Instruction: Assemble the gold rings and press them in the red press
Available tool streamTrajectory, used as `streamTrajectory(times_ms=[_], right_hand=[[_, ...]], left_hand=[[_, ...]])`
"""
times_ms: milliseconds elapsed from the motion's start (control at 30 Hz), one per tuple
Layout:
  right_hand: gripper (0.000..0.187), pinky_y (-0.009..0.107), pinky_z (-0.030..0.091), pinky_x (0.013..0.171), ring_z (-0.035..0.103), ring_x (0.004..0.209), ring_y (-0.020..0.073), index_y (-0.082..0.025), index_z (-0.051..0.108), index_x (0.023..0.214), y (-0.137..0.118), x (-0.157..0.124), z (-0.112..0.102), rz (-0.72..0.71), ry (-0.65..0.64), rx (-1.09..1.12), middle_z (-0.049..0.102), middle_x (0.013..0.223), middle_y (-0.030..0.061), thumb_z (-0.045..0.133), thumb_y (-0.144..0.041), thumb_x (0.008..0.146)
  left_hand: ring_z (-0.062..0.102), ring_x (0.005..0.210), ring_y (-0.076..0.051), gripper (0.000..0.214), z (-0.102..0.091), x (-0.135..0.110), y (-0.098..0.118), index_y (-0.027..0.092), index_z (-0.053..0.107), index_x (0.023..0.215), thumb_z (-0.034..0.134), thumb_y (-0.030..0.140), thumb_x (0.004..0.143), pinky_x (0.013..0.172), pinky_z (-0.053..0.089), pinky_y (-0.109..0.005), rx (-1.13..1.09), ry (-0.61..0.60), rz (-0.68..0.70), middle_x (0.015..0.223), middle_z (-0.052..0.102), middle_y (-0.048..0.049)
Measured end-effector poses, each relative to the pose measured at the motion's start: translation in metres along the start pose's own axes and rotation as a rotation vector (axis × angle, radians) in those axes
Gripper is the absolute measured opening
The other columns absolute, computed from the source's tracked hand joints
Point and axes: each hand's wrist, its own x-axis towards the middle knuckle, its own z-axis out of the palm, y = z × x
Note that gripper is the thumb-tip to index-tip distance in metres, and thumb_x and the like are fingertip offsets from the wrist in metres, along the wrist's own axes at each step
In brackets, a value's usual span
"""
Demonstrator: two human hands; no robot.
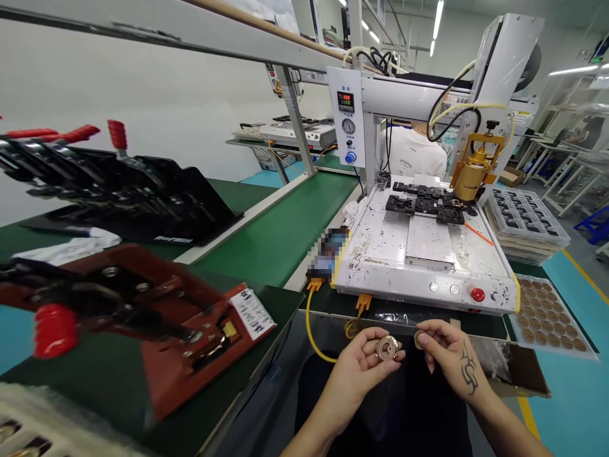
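Observation:
My left hand [364, 363] is closed round a small round metal part [387, 348] with a hole in its middle, held up in front of me. Just to its right, my right hand [447, 352] pinches a small tan disc [419, 339] between thumb and fingers, close to the metal part but apart from it. Both hands hover below the front edge of the white dispensing machine [423, 254].
On the machine's bed lie black fixtures [425, 204] under a brass nozzle [471, 171]. A tray of tan discs [547, 314] sits at right, stacked trays [523, 219] behind it. A red clamp jig [143, 311] and black jigs [118, 190] stand left. A person in white works beyond.

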Motion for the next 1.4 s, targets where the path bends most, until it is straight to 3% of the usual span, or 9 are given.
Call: streamTrajectory(times_ms=[167, 300, 533, 667, 767, 867, 1033, 1100, 1400], right_hand=[[0.039, 0.024, 0.053, 0.047, 0.056, 0.049, 0.0097, -0.019, 0.069, 0.085, 0.001, 0.002, 0.003, 0.070, -0.038, 0.180, 0.069, 0.069, -0.0022, 0.093, -0.049, 0.078], [0.032, 0.025, 0.058, 0.054, 0.061, 0.051, 0.0099, -0.018, 0.069, 0.089, 0.004, 0.000, 0.000, 0.098, -0.091, 0.221, 0.067, 0.064, -0.0042, 0.089, -0.044, 0.086], [0.030, 0.028, 0.062, 0.062, 0.066, 0.058, 0.0113, -0.019, 0.067, 0.091, -0.004, -0.010, -0.009, 0.186, -0.195, 0.236, 0.071, 0.073, -0.0010, 0.085, -0.043, 0.092], [0.033, 0.027, 0.059, 0.056, 0.063, 0.054, 0.0113, -0.020, 0.064, 0.088, -0.010, -0.015, -0.007, 0.232, -0.248, 0.240, 0.066, 0.068, -0.0028, 0.082, -0.046, 0.093], [0.036, 0.023, 0.049, 0.047, 0.055, 0.050, 0.0099, -0.020, 0.062, 0.085, -0.013, -0.016, -0.003, 0.243, -0.290, 0.199, 0.065, 0.070, -0.0022, 0.079, -0.050, 0.095], [0.036, 0.021, 0.035, 0.046, 0.044, 0.048, 0.0079, -0.020, 0.062, 0.085, -0.018, -0.016, 0.002, 0.194, -0.302, 0.063, 0.057, 0.065, -0.0047, 0.073, -0.051, 0.099], [0.030, 0.028, 0.046, 0.078, 0.057, 0.090, 0.0178, -0.022, 0.063, 0.083, -0.029, -0.017, 0.014, -0.065, -0.257, -0.165, 0.060, 0.101, 0.0028, 0.072, -0.046, 0.099], [0.027, 0.031, 0.046, 0.088, 0.057, 0.103, 0.0209, -0.023, 0.063, 0.084, -0.032, -0.018, 0.019, -0.104, -0.264, -0.216, 0.061, 0.112, 0.0042, 0.070, -0.043, 0.100], [0.027, 0.033, 0.046, 0.089, 0.059, 0.099, 0.0221, -0.023, 0.061, 0.083, -0.034, -0.022, 0.028, -0.119, -0.279, -0.246, 0.063, 0.106, 0.0044, 0.066, -0.040, 0.102]], left_hand=[[0.081, 0.109, -0.033, 0.060, 0.005, -0.009, 0.006, 0.015, 0.071, 0.125, 0.098, 0.035, 0.075, 0.097, 0.064, -0.041, -0.038, 0.019, -0.037, 0.118, 0.083, -0.0161], [0.081, 0.108, -0.036, 0.058, 0.013, -0.019, 0.017, 0.012, 0.075, 0.122, 0.091, 0.050, 0.082, 0.097, 0.064, -0.044, -0.114, 0.047, -0.066, 0.119, 0.083, -0.0191], [0.080, 0.110, -0.035, 0.054, 0.018, -0.030, 0.021, 0.014, 0.078, 0.125, 0.090, 0.048, 0.085, 0.102, 0.063, -0.048, -0.155, 0.027, -0.015, 0.119, 0.083, -0.0177], [0.079, 0.114, -0.034, 0.054, 0.019, -0.035, 0.018, 0.016, 0.078, 0.129, 0.088, 0.048, 0.087, 0.104, 0.063, -0.049, -0.149, 0.013, 0.002, 0.120, 0.083, -0.0163], [0.077, 0.117, -0.034, 0.053, 0.019, -0.038, 0.015, 0.018, 0.078, 0.129, 0.088, 0.048, 0.087, 0.105, 0.063, -0.050, -0.139, 0.012, 0.018, 0.121, 0.083, -0.0150], [0.077, 0.118, -0.034, 0.053, 0.019, -0.040, 0.012, 0.019, 0.079, 0.130, 0.087, 0.050, 0.088, 0.106, 0.062, -0.051, -0.139, 0.016, 0.032, 0.124, 0.082, -0.0142], [0.075, 0.120, -0.035, 0.052, 0.020, -0.042, 0.010, 0.019, 0.078, 0.131, 0.085, 0.050, 0.089, 0.107, 0.062, -0.052, -0.122, 0.014, 0.050, 0.127, 0.081, -0.0143], [0.074, 0.123, -0.036, 0.052, 0.021, -0.042, 0.010, 0.020, 0.078, 0.132, 0.084, 0.049, 0.090, 0.109, 0.061, -0.052, -0.118, 0.012, 0.059, 0.130, 0.079, -0.0143], [0.076, 0.118, -0.034, 0.053, 0.027, -0.047, 0.011, 0.022, 0.077, 0.135, 0.081, 0.052, 0.092, 0.112, 0.059, -0.054, -0.051, 0.016, 0.105, 0.131, 0.079, -0.0130]])
